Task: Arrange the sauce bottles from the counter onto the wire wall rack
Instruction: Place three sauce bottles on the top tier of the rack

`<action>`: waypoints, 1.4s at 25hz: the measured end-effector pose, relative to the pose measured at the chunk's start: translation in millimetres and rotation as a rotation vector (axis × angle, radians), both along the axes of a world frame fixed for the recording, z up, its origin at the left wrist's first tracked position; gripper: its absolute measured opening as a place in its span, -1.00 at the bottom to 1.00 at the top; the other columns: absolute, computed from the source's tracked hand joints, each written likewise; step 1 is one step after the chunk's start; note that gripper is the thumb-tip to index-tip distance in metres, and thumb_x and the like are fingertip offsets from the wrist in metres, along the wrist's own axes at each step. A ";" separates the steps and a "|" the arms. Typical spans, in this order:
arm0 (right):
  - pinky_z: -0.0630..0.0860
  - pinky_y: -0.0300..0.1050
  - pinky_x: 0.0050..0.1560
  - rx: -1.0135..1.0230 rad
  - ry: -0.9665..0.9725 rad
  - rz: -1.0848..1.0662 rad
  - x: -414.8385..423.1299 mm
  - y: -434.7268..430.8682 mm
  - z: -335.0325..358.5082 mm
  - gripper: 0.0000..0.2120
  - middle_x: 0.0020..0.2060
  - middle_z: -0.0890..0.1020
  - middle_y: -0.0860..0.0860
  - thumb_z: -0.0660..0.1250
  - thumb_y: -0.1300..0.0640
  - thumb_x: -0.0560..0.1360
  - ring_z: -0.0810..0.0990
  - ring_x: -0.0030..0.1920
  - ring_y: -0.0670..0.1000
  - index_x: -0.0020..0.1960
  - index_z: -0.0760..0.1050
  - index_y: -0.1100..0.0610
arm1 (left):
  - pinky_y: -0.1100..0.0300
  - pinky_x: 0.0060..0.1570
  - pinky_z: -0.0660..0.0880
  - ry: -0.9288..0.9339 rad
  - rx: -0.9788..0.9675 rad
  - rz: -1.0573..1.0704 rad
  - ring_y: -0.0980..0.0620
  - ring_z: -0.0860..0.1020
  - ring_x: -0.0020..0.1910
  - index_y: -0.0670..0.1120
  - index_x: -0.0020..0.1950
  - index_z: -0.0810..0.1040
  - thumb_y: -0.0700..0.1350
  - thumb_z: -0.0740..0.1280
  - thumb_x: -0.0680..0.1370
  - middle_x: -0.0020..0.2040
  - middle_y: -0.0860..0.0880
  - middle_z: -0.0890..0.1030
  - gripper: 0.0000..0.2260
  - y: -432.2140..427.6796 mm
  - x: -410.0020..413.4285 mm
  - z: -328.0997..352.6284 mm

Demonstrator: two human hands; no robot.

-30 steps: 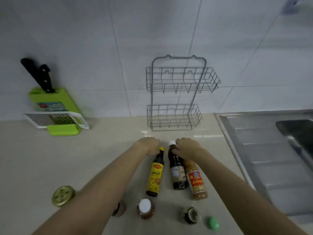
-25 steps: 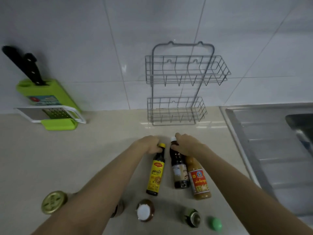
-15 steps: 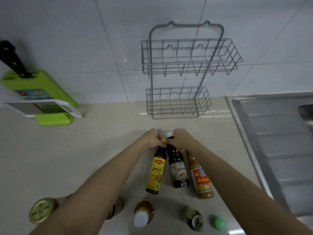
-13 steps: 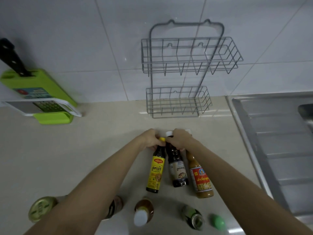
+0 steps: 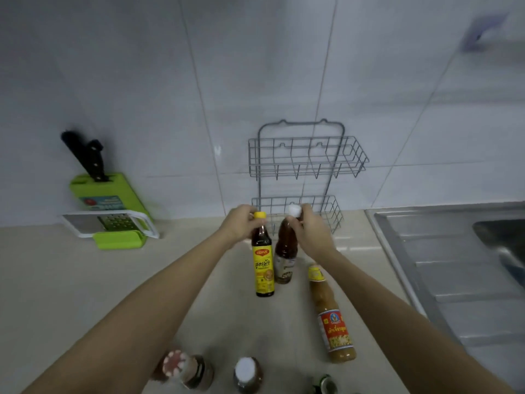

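Right now my left hand [image 5: 240, 223] has its fingers pinching the neck of the yellow-capped bottle [image 5: 262, 257], and my right hand [image 5: 312, 233] pinches the white-capped bottle [image 5: 285, 251] the same way. Both bottles hang upright, side by side, in front of the wire rack's [image 5: 304, 160] lower basket. An orange sauce bottle [image 5: 331, 317] stands on the worktop [image 5: 71, 294] below my right forearm.

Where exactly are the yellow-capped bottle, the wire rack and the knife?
yellow-capped bottle [image 5: 263, 268]: head view, on its yellow label.
wire rack [image 5: 308, 155]: head view, on the upper basket's front wires.
knife [image 5: 85, 155]: head view, on its black handle.
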State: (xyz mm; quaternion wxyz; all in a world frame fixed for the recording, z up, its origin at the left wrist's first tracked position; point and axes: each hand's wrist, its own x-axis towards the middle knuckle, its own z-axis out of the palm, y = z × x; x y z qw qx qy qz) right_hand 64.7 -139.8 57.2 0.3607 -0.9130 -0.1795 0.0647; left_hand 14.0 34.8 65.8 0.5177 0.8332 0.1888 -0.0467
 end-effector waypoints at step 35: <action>0.50 -0.10 -0.06 0.303 -0.182 0.110 88.2 47.1 170.1 -0.64 0.00 0.65 0.09 0.30 -0.08 0.53 0.60 0.01 0.07 0.13 0.51 0.18 | 0.05 0.03 0.54 -0.464 0.399 0.050 -0.07 0.60 0.03 -0.15 0.11 0.51 -0.02 0.39 0.50 0.04 -0.10 0.63 -0.72 37.4 73.2 177.7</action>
